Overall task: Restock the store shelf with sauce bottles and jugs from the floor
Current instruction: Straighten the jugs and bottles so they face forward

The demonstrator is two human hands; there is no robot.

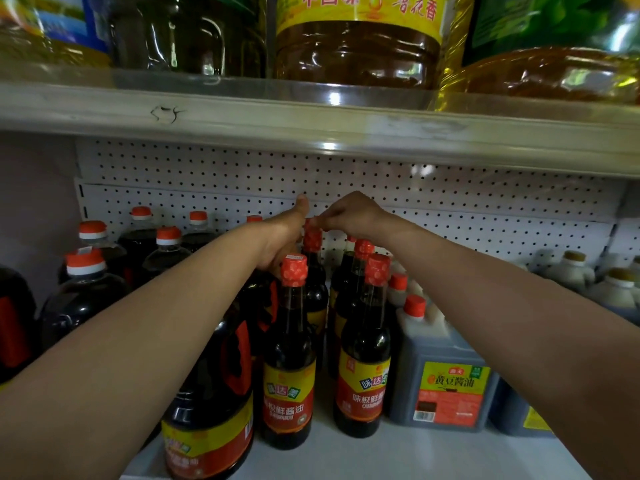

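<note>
**Clerk:** Lower shelf [398,452], white, pegboard back panel [485,199]. What stands on it?

**Checker:** Front row, centre: two slim dark soy sauce bottles, red caps, yellow-and-red labels. Left one [289,362], right one [363,355]. More of the same stand in file behind each.

**Clerk:** Item being handled?

**Checker:** A rear soy sauce bottle [312,258] in the left file, upright, close to the pegboard. Both hands meet at it.

**Clerk:** Left hand?

**Checker:** Left hand [284,233] is beside the neck of that bottle, thumb pointing up; fingers are hidden behind the hand, so I cannot tell whether they wrap the neck.

**Clerk:** Right hand?

**Checker:** Right hand [353,216] reaches from above, fingers curled down, fingertips pinching the red cap.

**Clerk:** Neighbours to the left?

**Checker:** One large dark jug [207,410] at the front edge, partly under the left forearm. Further left, a group of round dark bottles with red-and-white caps [85,292].

**Clerk:** To the right?

**Checker:** Square grey jug [440,379] with red cap and yellow-orange label, just beside the right front bottle. Far right, pale jugs with brown caps [571,271] against the back panel.

**Clerk:** Shelf above?

**Checker:** Upper shelf [242,116] carries big cooking-oil jugs; the middle one [356,46] has a yellow label with red characters.
</note>
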